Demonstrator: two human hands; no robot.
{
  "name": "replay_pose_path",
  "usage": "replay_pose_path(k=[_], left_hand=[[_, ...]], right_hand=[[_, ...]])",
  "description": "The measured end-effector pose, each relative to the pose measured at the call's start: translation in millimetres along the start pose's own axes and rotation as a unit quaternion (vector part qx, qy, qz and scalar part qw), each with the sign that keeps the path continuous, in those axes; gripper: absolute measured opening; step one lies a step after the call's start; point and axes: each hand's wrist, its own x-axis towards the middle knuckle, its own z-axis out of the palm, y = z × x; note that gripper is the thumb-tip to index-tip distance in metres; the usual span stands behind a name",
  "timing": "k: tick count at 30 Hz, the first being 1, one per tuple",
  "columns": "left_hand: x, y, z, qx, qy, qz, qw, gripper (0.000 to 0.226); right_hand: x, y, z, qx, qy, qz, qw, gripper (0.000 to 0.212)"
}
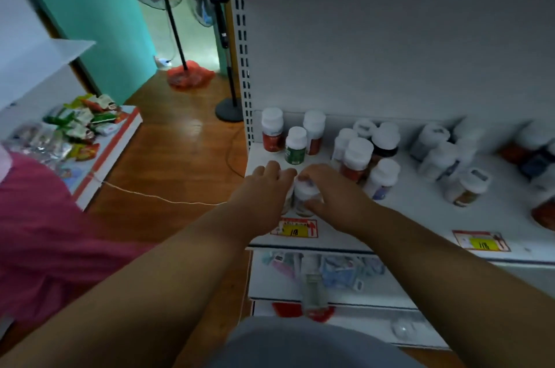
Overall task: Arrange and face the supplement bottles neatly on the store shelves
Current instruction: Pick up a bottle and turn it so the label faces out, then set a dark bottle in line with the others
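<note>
Both hands (300,187) clasp a white-capped bottle (305,193) at shelf (420,217) front

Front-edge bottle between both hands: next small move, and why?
Probably slide the bottle back a little and turn its label outward. It stands near the shelf lip, above the price tag, ahead of the green-label bottle. The right hand wraps it; the left hand seems to rest against its other side. Its label is blurred.

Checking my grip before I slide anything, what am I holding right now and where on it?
A white-capped bottle at the shelf's front edge: right hand wraps its side, left hand touches its other side.
</note>
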Motion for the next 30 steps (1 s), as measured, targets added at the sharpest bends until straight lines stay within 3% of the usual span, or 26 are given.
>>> replay_pose_path(k=[8, 11, 16, 21, 30], left_hand=[[-8.1, 4.1, -14.0, 0.007, -0.008, 0.006, 1.000, 0.077], [-18.9, 14.8, -31.5, 0.012, 0.079, -0.009, 0.997, 0.074], [-23.0, 67.7, -52.4, -0.052, 0.189, 0.037, 0.980, 0.050], [2.0, 163.0, -51.1, -0.126, 0.220, 0.121, 0.960, 0.044], [64.9, 418.8, -20.4, -0.194, 0.153, 0.192, 0.950, 0.038]], right_hand=[[-14.4, -10.6, 1.0, 0.008, 0.036, -0.005, 0.999, 0.054], [-29.2, -10.6, -8.6, 0.017, 0.103, 0.002, 0.995, 0.057], [-74.8, 3.5, -47.9, 0.005, 0.206, 0.031, 0.978, 0.044], [-157.8, 42.4, -110.4, -0.018, 0.288, 0.098, 0.953, 0.037], [-358.6, 156.5, -209.6, -0.056, 0.306, 0.225, 0.923, 0.034]])
